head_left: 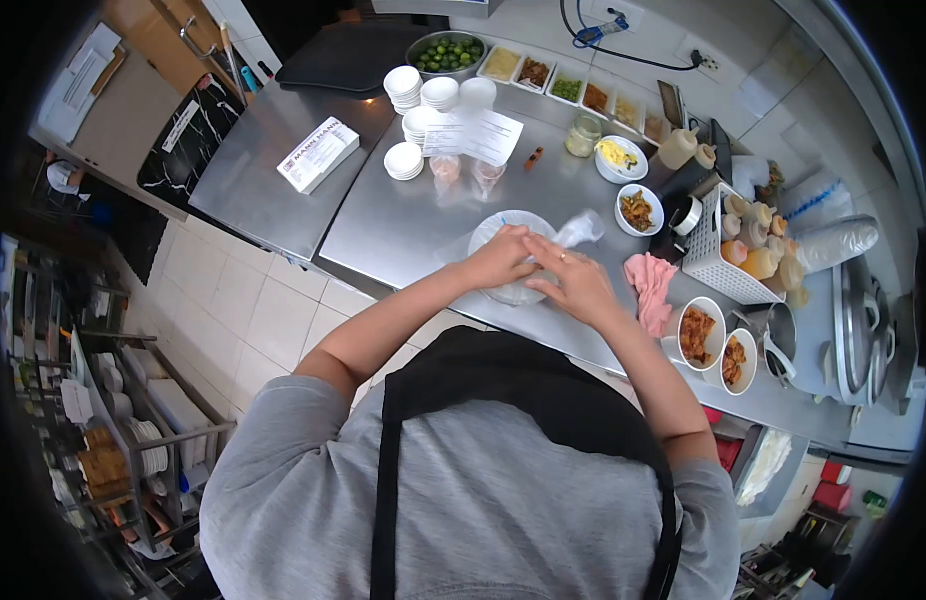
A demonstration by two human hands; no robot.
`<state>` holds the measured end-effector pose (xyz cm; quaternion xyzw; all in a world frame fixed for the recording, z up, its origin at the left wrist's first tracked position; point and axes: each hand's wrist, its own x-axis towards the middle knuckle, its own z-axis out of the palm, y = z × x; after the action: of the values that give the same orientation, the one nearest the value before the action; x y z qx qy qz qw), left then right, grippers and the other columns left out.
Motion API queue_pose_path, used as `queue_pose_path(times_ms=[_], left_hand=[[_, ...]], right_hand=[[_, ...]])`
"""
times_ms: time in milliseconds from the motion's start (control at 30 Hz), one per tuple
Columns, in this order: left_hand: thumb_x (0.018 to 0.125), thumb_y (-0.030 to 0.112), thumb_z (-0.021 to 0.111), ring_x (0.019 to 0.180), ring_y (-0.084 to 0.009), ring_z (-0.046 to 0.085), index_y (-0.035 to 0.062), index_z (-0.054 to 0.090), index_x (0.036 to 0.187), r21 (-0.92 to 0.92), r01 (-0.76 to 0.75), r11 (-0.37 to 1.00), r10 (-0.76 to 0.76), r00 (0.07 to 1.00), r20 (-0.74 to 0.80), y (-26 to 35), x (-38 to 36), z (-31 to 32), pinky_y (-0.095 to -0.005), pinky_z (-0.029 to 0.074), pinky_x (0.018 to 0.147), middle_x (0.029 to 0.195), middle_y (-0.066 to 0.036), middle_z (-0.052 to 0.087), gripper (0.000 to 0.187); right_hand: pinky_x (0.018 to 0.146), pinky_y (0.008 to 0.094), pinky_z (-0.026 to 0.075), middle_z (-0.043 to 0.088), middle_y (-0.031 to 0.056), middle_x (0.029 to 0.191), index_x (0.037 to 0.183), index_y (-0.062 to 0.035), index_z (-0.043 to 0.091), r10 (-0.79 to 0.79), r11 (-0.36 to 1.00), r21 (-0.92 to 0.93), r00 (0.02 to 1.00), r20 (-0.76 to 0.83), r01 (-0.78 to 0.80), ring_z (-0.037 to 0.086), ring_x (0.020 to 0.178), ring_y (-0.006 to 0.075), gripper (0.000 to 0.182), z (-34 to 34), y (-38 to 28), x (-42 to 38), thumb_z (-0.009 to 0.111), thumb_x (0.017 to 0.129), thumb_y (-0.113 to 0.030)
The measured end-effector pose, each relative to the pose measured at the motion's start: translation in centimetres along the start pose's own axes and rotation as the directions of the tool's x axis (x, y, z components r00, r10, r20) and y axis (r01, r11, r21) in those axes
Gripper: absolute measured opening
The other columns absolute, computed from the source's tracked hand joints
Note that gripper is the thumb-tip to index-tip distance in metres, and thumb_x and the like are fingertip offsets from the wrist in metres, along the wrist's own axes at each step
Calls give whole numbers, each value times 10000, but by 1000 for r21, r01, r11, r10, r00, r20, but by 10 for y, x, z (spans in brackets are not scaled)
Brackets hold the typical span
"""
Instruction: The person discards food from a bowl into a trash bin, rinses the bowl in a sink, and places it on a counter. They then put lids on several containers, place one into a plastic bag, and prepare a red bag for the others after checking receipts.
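Both hands meet over a round, pale container (pixel 498 291) near the front edge of the steel counter. Clear plastic film (pixel 580 229) bunches up just behind them. My left hand (pixel 500 257) is closed, its fingertips pinched together above the container; what lies between them is too small to make out. My right hand (pixel 573 278) touches the left at the fingertips, its fingers bent and the thumb held apart; its grip is partly hidden. Two small plastic bags with pinkish contents (pixel 446 175) stand behind the container, under a printed paper sheet (pixel 488 137).
Stacked white bowls (pixel 403 160) and a white box (pixel 319 155) are at the left. A bowl of green limes (pixel 445 54) stands at the back. At the right are food bowls (pixel 639 210), a pink cloth (pixel 650 290), a bottle basket (pixel 728 262) and two tubs (pixel 695 334).
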<state>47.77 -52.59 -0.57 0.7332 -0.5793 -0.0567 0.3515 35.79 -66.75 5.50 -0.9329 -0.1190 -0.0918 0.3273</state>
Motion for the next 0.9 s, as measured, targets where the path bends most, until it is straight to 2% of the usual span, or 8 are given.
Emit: queue_pose_path(times_ms=[200,233,267,500,533,633,700,900], left_hand=[[660,80,652,810,-203,542,57,627,859,-276,-3,961,9,1000,21,7,1,-30,-327,414,761,816,-56,609,202],[661,69,659,791,-190,564,49,626,866,-374,35,927,-37,999,2,10,2,-33,-306,434,743,804,-55,614,208],[661,69,659,791,-190,564,49,626,866,-373,32,927,-33,999,3,10,3,-34,-306,434,743,804,-55,614,208],[759,116,617,753,-84,561,13,627,824,-688,346,637,-224,938,264,14,11,-41,-245,432,727,771,-37,627,122],[780,146,603,724,-80,556,12,630,819,-690,333,643,-163,939,302,9,13,-38,-243,431,706,759,-33,623,142],[796,242,556,629,-99,541,41,640,750,-518,337,786,-63,877,476,6,25,-40,-251,409,645,655,-31,600,223],[735,326,576,583,-134,543,64,635,687,-329,224,917,-33,866,499,10,31,-36,-288,402,641,617,-44,593,272],[629,373,609,570,-255,528,74,608,676,21,1,1000,-15,757,653,20,40,-33,-371,381,706,612,-105,576,303]], right_hand=[[526,309,436,586,95,821,920,-26,577,176,952,-254,984,-14,-174,553,606,237,295,-1,24,-16,505,817,-293],[497,281,411,592,66,865,940,-22,564,451,844,176,847,280,-507,522,559,194,325,-1,22,-16,477,835,-317],[468,252,385,598,38,909,960,-19,551,483,441,428,610,628,-789,491,512,150,355,-1,19,-15,450,854,-342],[557,240,413,331,91,1351,1246,-70,399,102,736,669,994,40,-102,526,694,136,489,14,7,-7,482,845,-337],[614,297,450,452,125,1230,1123,-83,489,-78,995,-76,967,-244,62,571,776,211,392,8,-4,0,557,789,-277],[600,351,467,544,135,984,972,-61,524,99,873,-477,995,-26,-100,583,774,268,308,-5,-13,-1,594,753,-265],[544,389,473,536,102,745,875,-59,524,58,847,-529,998,1,-49,587,667,281,238,3,-3,-10,578,764,-263],[462,395,460,541,91,659,727,-72,500,51,861,-508,998,45,-21,568,538,280,225,2,7,-30,513,820,-276]])
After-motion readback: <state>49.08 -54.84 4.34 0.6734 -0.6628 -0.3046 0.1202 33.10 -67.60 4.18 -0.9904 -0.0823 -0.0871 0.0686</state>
